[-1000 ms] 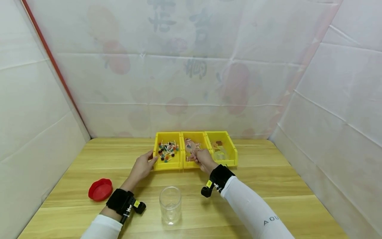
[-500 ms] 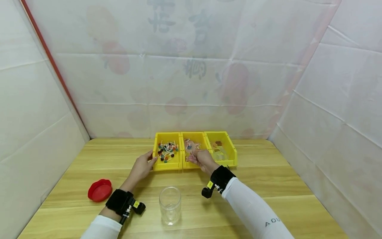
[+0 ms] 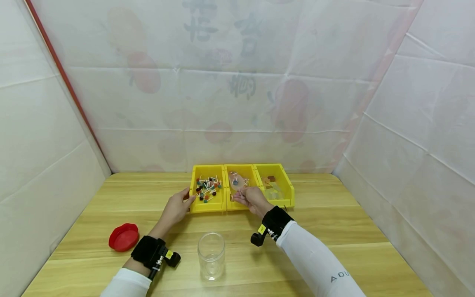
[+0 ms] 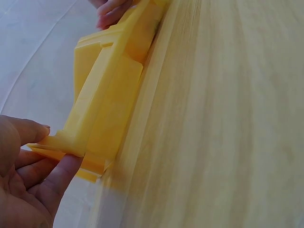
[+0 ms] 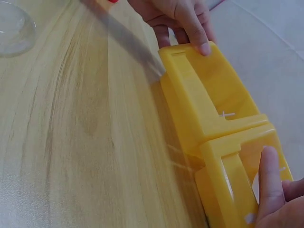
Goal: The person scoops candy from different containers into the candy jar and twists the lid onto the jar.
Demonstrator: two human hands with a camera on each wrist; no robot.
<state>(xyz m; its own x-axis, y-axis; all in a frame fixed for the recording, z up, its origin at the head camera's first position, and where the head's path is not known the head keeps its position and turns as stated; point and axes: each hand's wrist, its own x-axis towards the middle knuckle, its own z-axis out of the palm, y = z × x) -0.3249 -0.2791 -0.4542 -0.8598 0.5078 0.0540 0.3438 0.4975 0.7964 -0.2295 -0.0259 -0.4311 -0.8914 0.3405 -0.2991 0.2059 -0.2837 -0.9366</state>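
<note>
Three yellow bins stand side by side at the back of the table. My left hand [image 3: 175,207] grips the outer edge of the left bin [image 3: 224,200], thumb over the rim and fingers beneath. Small round-headed pieces on white sticks [image 3: 208,187] lie in that bin, coloured red, green, black and orange. My right hand [image 3: 252,199] reaches over the front of the middle bin [image 3: 256,175]. Its index finger [image 5: 269,173] looks straight; whether it pinches anything is hidden. Just beyond its fingertips is a pale translucent disc [image 3: 237,183], with small white-stick pieces around.
The right bin [image 3: 290,194] contains brown and clear yellowish bits [image 3: 273,192]. A clear cylindrical jar [image 3: 211,255] stands near the table's front, between my forearms. At left lies a red scalloped lid [image 3: 124,237]. White sheets [image 3: 230,103] enclose the table's back and sides.
The fingers of my right hand have shifted slightly at the middle bin and look more spread. My left hand stays on the left bin, and the jar and lid keep their places.
</note>
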